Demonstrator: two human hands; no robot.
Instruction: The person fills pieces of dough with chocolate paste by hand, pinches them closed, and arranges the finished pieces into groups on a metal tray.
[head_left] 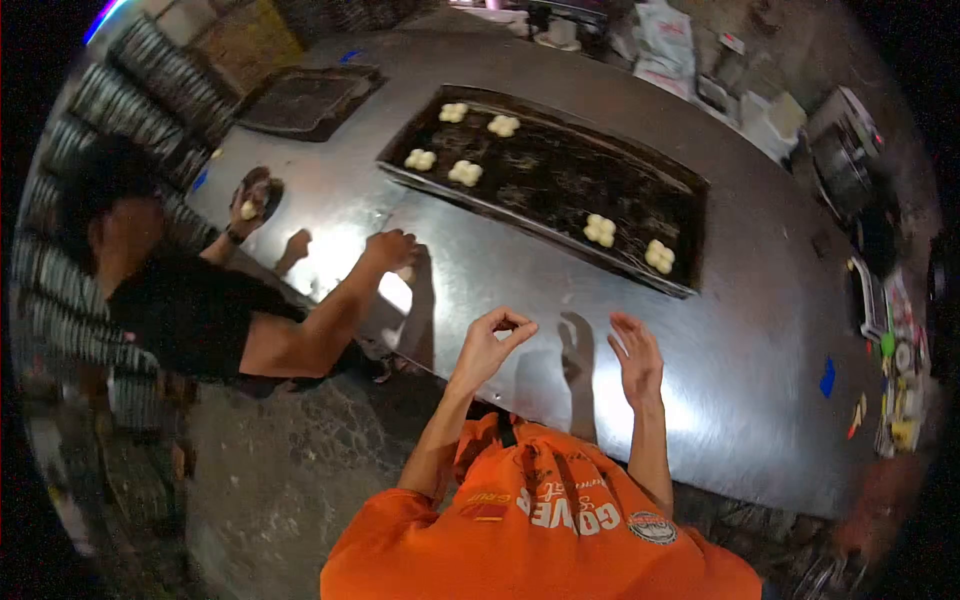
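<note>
My left hand [494, 345] is raised over the near edge of the metal table, thumb and forefinger curled together in a pinch with nothing visible in them. Opposite it, my right hand [637, 362] hovers palm inward, its fingers apart and holding nothing. Beyond both hands lies a long dark baking tray [540, 190]. Several pale, four-lobed dough clusters sit in it; one dough cluster [465, 173] is among those at its left end, and another dough cluster [600, 230] is near its front right. Neither hand touches the tray.
On the left, a person in black [200, 310] leans over the metal table [740, 370], one hand by a small dark bowl [262, 195]. A second dark tray [310, 100] lies at the far left. Stacked trays [130, 130] stand behind; tools [900, 360] line the right side.
</note>
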